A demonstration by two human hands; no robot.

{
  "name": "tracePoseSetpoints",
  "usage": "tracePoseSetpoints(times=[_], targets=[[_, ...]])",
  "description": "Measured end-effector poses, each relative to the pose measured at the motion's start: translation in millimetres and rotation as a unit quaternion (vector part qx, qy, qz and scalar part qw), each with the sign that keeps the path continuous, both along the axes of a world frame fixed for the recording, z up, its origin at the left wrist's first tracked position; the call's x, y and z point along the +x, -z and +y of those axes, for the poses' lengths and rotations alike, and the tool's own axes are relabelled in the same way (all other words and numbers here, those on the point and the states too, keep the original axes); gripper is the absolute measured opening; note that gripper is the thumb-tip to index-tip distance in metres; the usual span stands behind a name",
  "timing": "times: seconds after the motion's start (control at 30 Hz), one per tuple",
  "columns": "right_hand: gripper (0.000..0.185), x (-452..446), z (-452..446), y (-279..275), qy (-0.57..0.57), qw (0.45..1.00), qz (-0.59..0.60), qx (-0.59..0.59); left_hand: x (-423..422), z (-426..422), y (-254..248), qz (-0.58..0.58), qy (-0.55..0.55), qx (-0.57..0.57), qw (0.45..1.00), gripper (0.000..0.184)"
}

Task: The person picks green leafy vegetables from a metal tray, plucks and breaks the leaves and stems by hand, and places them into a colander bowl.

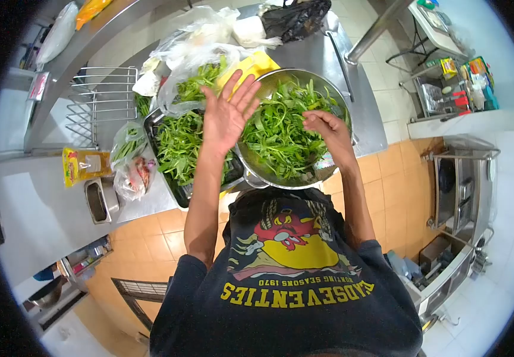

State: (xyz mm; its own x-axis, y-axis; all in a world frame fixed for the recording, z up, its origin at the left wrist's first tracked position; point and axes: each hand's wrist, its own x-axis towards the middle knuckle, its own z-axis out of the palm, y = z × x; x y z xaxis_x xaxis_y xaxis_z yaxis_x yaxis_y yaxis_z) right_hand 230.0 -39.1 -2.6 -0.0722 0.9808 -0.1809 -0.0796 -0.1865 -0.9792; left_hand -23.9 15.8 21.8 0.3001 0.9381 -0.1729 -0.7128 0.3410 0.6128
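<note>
My left hand (228, 113) is raised with its palm showing and fingers spread, between the two heaps of greens. Nothing is in it. My right hand (333, 135) hangs over the right side of a large round metal colander (277, 183), its fingers loosely bent and nothing visible between them. Leafy green stems (283, 134) fill the colander. Under and left of my left forearm, a black tray (179, 193) holds more leafy greens (179, 146). A clear plastic bag (176, 89) with greens inside lies at the tray's far end.
Behind the colander lie a yellow item (257, 64), white plastic bags (203, 27) and a black bag (295, 21). A long-handled utensil (340, 59) lies right. Left are a wire rack (102, 98), a yellow packet (84, 165) and small bags (133, 181). A metal post (376, 33) rises behind.
</note>
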Motion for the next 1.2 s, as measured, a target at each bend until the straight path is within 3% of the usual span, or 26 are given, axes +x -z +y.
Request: tracePoseSetpoints(times=[0.03,0.17,0.43,0.53,0.63,0.73,0.83,0.93,1.13,1.2], targets=[[0.029,-3.0,-0.6,-2.1,0.003,1.000,0.002,0.002,11.3,-4.3,0.2,-0.060,0.009,-0.017,0.998,0.087],[0.033,-10.6,-0.2,-9.9,-0.020,0.999,-0.045,0.002,39.4,-12.7,7.2,-0.100,0.069,0.003,0.993,0.096],[0.035,-18.1,3.8,-8.5,-0.016,0.999,0.026,0.034,59.8,-18.4,33.7,-0.342,0.098,-0.031,0.934,0.099],[0.028,-19.0,7.5,-9.2,-0.011,0.983,-0.120,0.135,61.4,-20.0,38.3,-0.314,0.083,-0.032,0.945,0.097],[0.019,-25.5,9.8,-4.8,0.007,0.983,-0.140,0.116,64.9,-22.7,28.5,-0.222,0.043,-0.066,0.972,0.098],[0.015,-28.5,12.4,4.2,0.017,0.982,-0.149,0.118,66.1,-21.6,32.1,-0.285,0.061,-0.039,0.956,0.098],[0.015,-35.1,12.7,8.1,0.071,0.988,-0.091,0.098,77.1,-25.2,17.4,-0.126,-0.007,-0.052,0.991,0.098],[0.013,-34.8,13.1,11.1,0.054,0.988,-0.108,0.095,78.0,-24.7,20.9,-0.098,-0.009,-0.012,0.995,0.097],[0.017,-16.0,15.0,-9.9,0.090,0.991,0.101,-0.011,61.7,-19.7,12.6,-0.076,-0.039,0.006,0.996,0.095],[0.020,0.3,16.6,-9.5,0.116,0.991,0.071,0.010,55.3,-19.2,11.7,-0.066,-0.047,0.005,0.997,0.094]])
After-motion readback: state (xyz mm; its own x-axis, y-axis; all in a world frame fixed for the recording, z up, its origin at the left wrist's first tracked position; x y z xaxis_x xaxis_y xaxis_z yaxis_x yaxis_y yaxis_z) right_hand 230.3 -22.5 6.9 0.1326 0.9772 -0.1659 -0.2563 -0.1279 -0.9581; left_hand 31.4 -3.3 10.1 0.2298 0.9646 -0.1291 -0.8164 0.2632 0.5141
